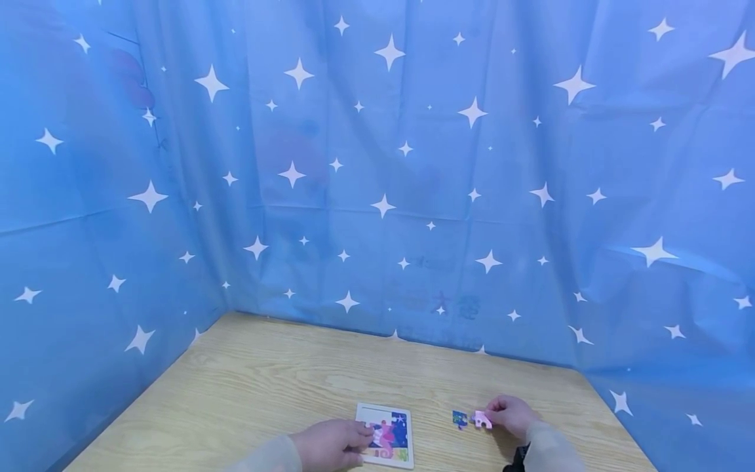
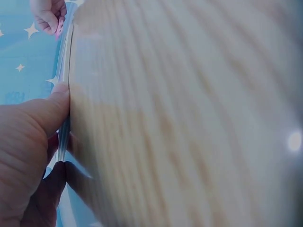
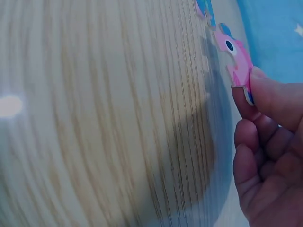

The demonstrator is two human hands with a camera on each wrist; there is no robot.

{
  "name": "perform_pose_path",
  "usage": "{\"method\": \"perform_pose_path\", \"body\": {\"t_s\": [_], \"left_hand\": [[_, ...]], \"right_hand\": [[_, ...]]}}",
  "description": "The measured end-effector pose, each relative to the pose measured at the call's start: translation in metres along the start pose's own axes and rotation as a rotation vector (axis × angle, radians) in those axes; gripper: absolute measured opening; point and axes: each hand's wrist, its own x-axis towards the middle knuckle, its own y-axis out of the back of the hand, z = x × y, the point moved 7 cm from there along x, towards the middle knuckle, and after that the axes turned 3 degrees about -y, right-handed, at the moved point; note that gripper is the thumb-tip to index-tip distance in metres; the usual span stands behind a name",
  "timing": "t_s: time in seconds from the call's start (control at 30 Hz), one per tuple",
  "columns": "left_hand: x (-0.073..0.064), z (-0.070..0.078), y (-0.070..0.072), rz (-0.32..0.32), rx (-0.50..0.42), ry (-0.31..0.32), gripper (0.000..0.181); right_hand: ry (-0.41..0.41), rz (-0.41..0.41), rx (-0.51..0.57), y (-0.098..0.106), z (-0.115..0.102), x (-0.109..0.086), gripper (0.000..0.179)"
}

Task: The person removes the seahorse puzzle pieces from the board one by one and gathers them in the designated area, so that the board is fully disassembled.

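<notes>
My right hand (image 1: 514, 415) pinches a pink jigsaw piece (image 1: 482, 419) between thumb and forefinger. A printed black eye shows on that pink piece (image 3: 240, 61) in the right wrist view, where it is tilted above the wood. Just left of it on the table is a blue jigsaw piece (image 1: 459, 418). My left hand (image 1: 331, 444) rests its fingers on the left side of a white-framed puzzle board (image 1: 411, 440). The board carries a partly filled picture of a pink sea creature on dark blue. In the left wrist view the board appears edge-on beside the thumb (image 2: 54, 106).
The light wooden table (image 1: 265, 367) extends away to a blue curtain (image 1: 377, 164) with white stars, which hangs behind it and along its left side. A black wrist strap (image 1: 518, 459) shows at the right sleeve.
</notes>
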Motion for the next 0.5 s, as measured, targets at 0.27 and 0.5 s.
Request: {"method": "perform_pose_path", "body": {"t_s": [0.27,0.5], "left_hand": [[0.0,0.002,0.001,0.0,-0.013,0.013,0.045],[0.0,0.0,0.001,0.0,-0.01,0.003,0.045]], "right_hand": [[0.015,0.009,-0.037,0.003,0.016,0.002,0.008],[-0.048,0.009,-0.056,0.004,0.027,0.006,0.01]]}}
